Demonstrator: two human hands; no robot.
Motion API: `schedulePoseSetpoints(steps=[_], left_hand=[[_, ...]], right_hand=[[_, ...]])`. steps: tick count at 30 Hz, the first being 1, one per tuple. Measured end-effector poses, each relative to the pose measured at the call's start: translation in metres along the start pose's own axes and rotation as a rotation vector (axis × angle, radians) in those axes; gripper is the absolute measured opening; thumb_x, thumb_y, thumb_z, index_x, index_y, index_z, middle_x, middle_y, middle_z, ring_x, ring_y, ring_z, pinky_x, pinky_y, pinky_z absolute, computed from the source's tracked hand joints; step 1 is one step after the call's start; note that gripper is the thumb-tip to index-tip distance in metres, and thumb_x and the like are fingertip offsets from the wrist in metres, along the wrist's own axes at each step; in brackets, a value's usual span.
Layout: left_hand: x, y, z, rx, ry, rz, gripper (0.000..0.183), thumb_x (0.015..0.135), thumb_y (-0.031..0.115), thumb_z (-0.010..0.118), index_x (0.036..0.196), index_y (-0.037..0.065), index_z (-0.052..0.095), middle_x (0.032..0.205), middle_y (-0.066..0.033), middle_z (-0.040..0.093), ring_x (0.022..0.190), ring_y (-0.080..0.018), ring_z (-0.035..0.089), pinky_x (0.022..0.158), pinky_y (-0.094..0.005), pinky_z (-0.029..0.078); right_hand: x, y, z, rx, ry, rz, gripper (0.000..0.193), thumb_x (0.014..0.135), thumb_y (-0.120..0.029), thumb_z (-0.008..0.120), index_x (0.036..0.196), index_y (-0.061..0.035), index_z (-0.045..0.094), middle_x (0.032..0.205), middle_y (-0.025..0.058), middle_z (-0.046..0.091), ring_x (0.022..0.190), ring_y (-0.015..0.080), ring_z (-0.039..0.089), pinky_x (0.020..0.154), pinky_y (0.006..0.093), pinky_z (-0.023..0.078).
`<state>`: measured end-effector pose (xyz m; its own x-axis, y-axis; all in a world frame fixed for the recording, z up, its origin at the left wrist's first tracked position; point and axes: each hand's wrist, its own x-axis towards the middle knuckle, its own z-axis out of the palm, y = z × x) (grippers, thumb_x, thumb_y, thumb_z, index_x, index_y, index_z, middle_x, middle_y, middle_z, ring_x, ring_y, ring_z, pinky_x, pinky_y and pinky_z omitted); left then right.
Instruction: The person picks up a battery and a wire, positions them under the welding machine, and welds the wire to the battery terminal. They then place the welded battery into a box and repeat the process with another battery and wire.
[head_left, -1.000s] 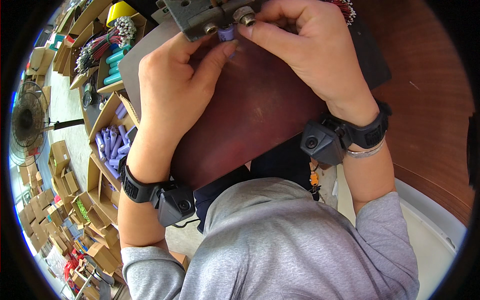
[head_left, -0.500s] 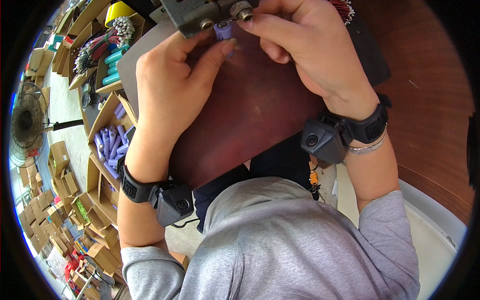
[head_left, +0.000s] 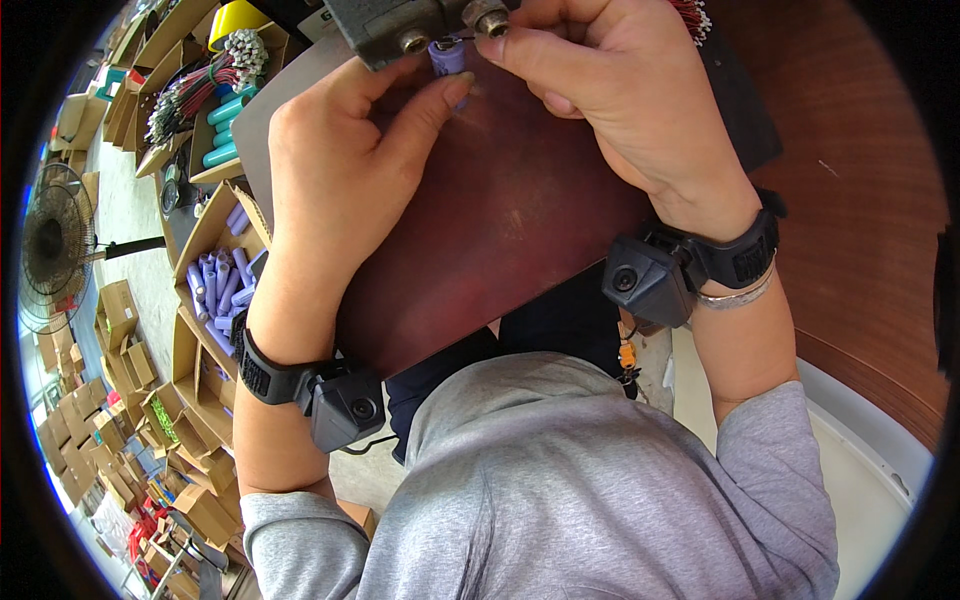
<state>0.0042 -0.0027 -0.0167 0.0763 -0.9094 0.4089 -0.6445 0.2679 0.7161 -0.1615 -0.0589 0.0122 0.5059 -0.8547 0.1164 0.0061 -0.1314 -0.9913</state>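
My left hand pinches a purple cylindrical battery cell between thumb and fingers. The cell's top end, with a bit of metal on it, faces up beneath a dark metal machine head. Two round metal bolts or electrode ends stick out of this head, one just left of the cell and the other to its right. My right hand is closed, thumb against forefinger, by the right-hand bolt. A thin dark wire-like piece runs from the cell's top toward these fingertips, which mostly hide it.
A dark reddish board lies under my hands. At left, a cardboard box holds several purple cells, near teal cylinders and bundled wires. More wire ends show beyond my right hand. A fan stands farther left.
Both hands keep their grips near the machine head, with only a slight shift. The lower fingers of my right hand have curled in a little more.
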Motion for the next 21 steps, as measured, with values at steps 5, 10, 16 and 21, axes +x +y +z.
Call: schedulePoseSetpoints(steps=[5, 10, 16, 21], left_hand=[[0.0008, 0.0019, -0.0028, 0.004, -0.017, -0.011, 0.021, 0.073, 0.021, 0.068, 0.090, 0.008, 0.066, 0.071, -0.0109, 0.064, 0.065, -0.0247, 0.063, 0.058, -0.0295, 0.047], [0.0014, 0.0023, -0.0011, 0.019, -0.011, 0.012, 0.020, 0.073, 0.021, 0.068, 0.089, 0.008, 0.066, 0.069, -0.0106, 0.063, 0.060, -0.0228, 0.062, 0.056, -0.0282, 0.046], [0.0008, -0.0001, -0.0029, -0.043, 0.016, -0.033, 0.020, 0.073, 0.019, 0.068, 0.089, 0.007, 0.066, 0.067, -0.0102, 0.063, 0.059, -0.0198, 0.062, 0.055, -0.0268, 0.046], [0.0020, 0.0051, -0.0033, 0.005, -0.017, 0.023, 0.019, 0.074, 0.017, 0.067, 0.090, 0.006, 0.065, 0.067, -0.0092, 0.063, 0.059, -0.0183, 0.062, 0.055, -0.0266, 0.046]], right_hand=[[0.0002, -0.0073, -0.0022, -0.058, -0.033, 0.055, 0.013, 0.077, -0.006, 0.061, 0.081, 0.0061, 0.062, 0.068, 0.0027, 0.059, 0.059, 0.0049, 0.051, 0.053, 0.0172, 0.041], [-0.0001, -0.0065, 0.0003, -0.119, 0.036, 0.068, 0.013, 0.077, -0.006, 0.061, 0.081, 0.0061, 0.062, 0.068, 0.0034, 0.060, 0.059, 0.0049, 0.051, 0.053, 0.0172, 0.041], [0.0005, -0.0074, -0.0004, 0.056, -0.033, 0.083, 0.012, 0.078, -0.006, 0.060, 0.081, 0.0057, 0.061, 0.070, 0.0049, 0.061, 0.059, 0.0060, 0.054, 0.053, 0.0173, 0.042], [-0.0003, -0.0033, 0.0002, 0.028, -0.041, 0.059, 0.012, 0.079, -0.006, 0.060, 0.082, 0.0055, 0.061, 0.070, 0.0048, 0.061, 0.060, 0.0061, 0.054, 0.054, 0.0172, 0.042]])
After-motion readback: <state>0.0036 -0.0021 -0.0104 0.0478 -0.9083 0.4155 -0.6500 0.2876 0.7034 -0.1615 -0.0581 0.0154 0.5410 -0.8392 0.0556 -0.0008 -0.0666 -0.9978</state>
